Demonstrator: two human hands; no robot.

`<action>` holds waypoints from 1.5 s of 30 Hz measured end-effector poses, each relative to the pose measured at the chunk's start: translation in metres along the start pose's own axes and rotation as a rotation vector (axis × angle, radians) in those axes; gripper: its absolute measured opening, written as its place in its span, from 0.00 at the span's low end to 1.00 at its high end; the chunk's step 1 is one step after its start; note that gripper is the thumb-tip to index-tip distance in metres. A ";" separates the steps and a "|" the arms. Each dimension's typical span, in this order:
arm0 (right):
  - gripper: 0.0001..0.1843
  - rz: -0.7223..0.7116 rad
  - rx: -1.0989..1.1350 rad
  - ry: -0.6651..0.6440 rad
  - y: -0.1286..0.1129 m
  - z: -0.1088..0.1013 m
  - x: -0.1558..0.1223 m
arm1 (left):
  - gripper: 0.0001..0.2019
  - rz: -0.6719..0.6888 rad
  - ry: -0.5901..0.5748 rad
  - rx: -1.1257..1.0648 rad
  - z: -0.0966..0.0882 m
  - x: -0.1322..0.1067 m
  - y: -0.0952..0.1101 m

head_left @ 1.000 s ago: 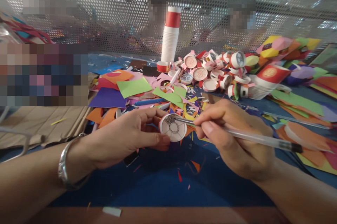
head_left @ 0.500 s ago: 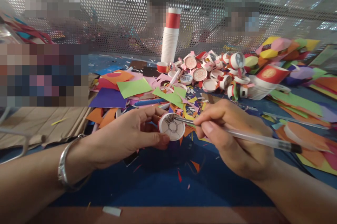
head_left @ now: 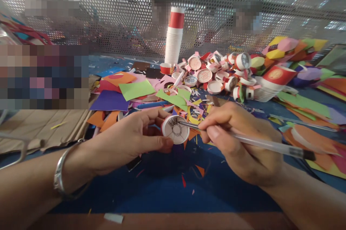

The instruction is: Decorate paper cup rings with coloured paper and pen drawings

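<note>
My left hand [head_left: 135, 132] grips a small round cut-off paper cup bottom [head_left: 180, 137] by its edge, thumb below and fingers behind. Its white face is turned toward me and bears a drawn inner ring, lines running outward and dark strokes near the top. Between the thumb and fingers of my right hand [head_left: 238, 140] is a clear-barrelled pen [head_left: 265, 143] with a dark end cap. The pen's tip touches the upper part of the white face. A silver bangle [head_left: 58, 176] circles my left wrist.
Paper scraps and coloured sheets [head_left: 136, 89] cover the blue table [head_left: 162, 190]. Behind them stand a tall stack of paper cups [head_left: 174, 39] and a heap of cut cup pieces [head_left: 204, 76]. More cups [head_left: 275, 82] lean at right. Brown cardboard [head_left: 35, 125] lies left.
Both hands keep their hold. The pen's rear end has swung slightly right and down, while its tip stays near the dark strokes. The cup bottom has barely moved.
</note>
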State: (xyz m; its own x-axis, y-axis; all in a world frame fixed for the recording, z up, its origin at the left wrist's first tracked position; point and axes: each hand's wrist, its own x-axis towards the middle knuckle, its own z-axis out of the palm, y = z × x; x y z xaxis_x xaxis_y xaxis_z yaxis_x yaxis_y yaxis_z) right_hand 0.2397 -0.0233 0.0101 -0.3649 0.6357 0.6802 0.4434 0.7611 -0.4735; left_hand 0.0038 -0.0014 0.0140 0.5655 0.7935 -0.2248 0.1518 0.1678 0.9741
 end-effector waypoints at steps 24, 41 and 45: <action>0.05 0.020 0.029 -0.007 0.000 -0.001 0.000 | 0.14 -0.018 -0.012 0.013 0.002 0.000 0.003; 0.06 0.026 0.036 0.020 0.001 -0.001 -0.003 | 0.15 -0.009 -0.007 -0.007 0.004 -0.002 0.003; 0.06 0.021 0.041 0.021 0.001 0.000 -0.003 | 0.16 0.014 0.026 -0.017 0.005 -0.002 0.002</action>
State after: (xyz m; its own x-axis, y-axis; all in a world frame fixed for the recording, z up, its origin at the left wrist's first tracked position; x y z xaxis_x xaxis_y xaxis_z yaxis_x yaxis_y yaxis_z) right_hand 0.2413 -0.0242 0.0074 -0.3381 0.6492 0.6814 0.4165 0.7525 -0.5102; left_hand 0.0070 -0.0052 0.0167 0.5463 0.8106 -0.2109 0.1300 0.1667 0.9774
